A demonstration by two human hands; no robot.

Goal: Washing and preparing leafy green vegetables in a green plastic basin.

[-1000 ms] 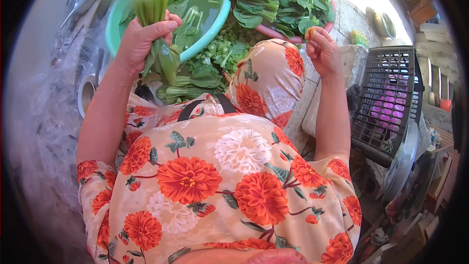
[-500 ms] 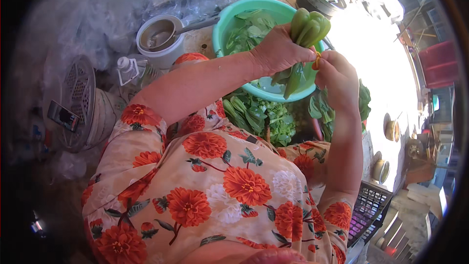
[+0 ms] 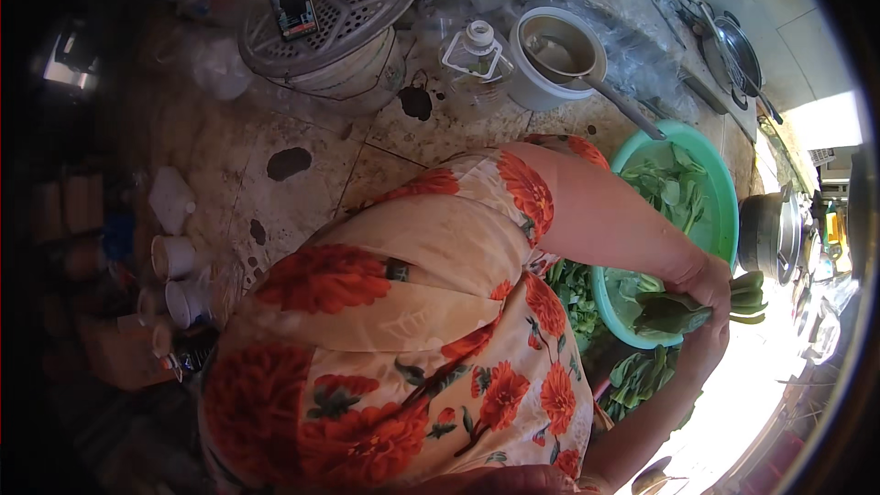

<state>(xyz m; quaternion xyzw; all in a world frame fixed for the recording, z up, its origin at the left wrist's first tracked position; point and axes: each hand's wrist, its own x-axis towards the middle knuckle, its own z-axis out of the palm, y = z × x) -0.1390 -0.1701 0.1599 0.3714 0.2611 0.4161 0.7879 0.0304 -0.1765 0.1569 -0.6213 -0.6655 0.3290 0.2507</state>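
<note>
My left hand (image 3: 708, 282) is wrapped around a bunch of bok choy (image 3: 750, 298). Its pale green stalks stick out to the right of the fist, and a broad dark leaf (image 3: 672, 313) hangs out to the left over the near rim of a green basin (image 3: 731, 220). Close beneath it, my right hand (image 3: 704, 341) is closed against the bunch; its fingertips and anything in them are hidden. Loose green leaves (image 3: 678, 188) float in water in the basin. More leafy greens lie below the basin, some bok choy (image 3: 639, 380) beside my right forearm.
Left of the basin stands a white bucket (image 3: 541, 92) with a saucepan (image 3: 561, 46) on it, its handle reaching over the rim. A plastic jug (image 3: 477, 64) and a lidded bucket (image 3: 344, 82) bearing a phone (image 3: 294, 9) are farther left. A dark pot (image 3: 768, 234) stands right of the basin.
My view has swung left, so the basin and hands appear farther right. The bok choy has tipped from upright to sideways, and the yellow-orange band that my right hand pinched is out of sight.
</note>
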